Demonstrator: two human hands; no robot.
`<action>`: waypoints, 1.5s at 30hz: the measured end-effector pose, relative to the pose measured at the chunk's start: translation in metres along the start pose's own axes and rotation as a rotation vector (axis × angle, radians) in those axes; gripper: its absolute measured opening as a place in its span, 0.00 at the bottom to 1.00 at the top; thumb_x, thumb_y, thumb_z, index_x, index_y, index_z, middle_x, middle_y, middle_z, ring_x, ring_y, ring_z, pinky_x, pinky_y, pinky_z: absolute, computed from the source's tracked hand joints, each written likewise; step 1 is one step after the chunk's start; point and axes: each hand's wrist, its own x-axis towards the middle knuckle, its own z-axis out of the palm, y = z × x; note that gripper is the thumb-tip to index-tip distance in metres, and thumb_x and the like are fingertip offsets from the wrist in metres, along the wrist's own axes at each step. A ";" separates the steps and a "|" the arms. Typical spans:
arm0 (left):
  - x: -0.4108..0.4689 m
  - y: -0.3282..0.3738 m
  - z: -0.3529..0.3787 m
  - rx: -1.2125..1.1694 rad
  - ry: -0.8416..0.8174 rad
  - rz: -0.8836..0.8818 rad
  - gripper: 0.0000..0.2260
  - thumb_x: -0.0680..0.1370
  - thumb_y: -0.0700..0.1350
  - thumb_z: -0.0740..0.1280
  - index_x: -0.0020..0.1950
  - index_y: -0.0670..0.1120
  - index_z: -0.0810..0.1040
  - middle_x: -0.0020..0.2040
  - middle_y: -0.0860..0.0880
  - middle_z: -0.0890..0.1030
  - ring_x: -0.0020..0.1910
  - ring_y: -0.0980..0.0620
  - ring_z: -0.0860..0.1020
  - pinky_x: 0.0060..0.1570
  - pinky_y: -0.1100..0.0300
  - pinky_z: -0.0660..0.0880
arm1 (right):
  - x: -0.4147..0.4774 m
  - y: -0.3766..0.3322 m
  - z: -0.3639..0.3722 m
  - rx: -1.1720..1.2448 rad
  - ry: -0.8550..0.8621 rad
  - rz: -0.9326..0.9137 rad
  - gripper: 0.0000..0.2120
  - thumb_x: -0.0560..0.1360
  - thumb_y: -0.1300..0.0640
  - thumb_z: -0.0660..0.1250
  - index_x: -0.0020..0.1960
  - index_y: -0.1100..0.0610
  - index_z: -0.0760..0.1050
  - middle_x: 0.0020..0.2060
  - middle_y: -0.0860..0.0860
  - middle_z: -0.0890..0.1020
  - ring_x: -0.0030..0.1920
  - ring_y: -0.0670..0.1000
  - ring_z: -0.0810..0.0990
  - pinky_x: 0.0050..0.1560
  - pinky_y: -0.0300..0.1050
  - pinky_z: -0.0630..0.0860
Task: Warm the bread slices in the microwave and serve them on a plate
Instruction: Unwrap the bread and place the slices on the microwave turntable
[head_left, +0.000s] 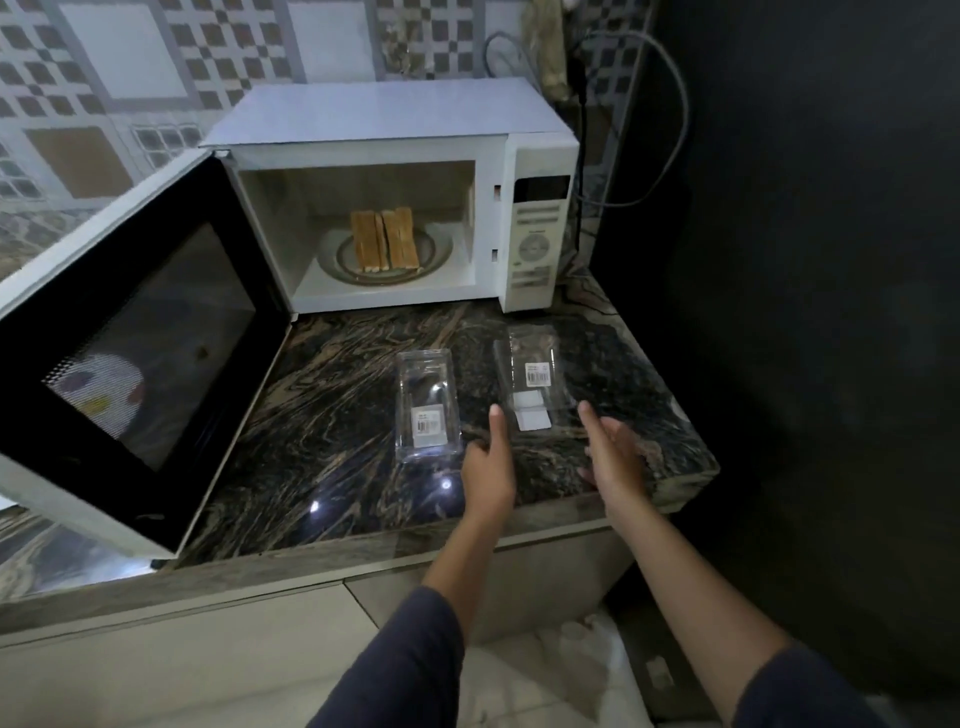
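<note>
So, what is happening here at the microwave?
The microwave door stands open, and bread slices sit on a plate inside. A person's left hand and right hand hover empty over the counter, near two clear plastic containers.

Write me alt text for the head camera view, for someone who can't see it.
A white microwave stands with its door swung open, bread slices on a plate inside. On the dark marble counter in front lie two clear plastic containers, and the person's empty left hand and right hand reach toward them.
</note>
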 end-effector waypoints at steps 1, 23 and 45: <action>0.008 0.003 0.002 -0.042 -0.005 -0.023 0.45 0.68 0.74 0.53 0.68 0.37 0.67 0.63 0.41 0.75 0.61 0.43 0.74 0.64 0.48 0.70 | 0.005 -0.006 0.002 -0.013 -0.037 0.056 0.31 0.73 0.37 0.62 0.66 0.58 0.68 0.56 0.52 0.73 0.54 0.52 0.73 0.45 0.46 0.75; 0.052 0.011 0.013 0.203 -0.044 -0.045 0.05 0.74 0.33 0.65 0.45 0.39 0.80 0.47 0.40 0.81 0.48 0.45 0.81 0.51 0.50 0.80 | 0.039 -0.014 0.006 0.081 -0.077 0.259 0.08 0.72 0.76 0.63 0.38 0.65 0.71 0.39 0.60 0.77 0.44 0.57 0.80 0.41 0.43 0.79; 0.028 0.023 -0.046 0.493 0.329 0.757 0.19 0.78 0.46 0.63 0.68 0.44 0.67 0.66 0.47 0.69 0.65 0.51 0.67 0.65 0.57 0.68 | 0.019 -0.026 0.012 -0.525 -0.002 -0.308 0.35 0.74 0.45 0.66 0.75 0.55 0.55 0.73 0.55 0.60 0.73 0.56 0.60 0.68 0.53 0.63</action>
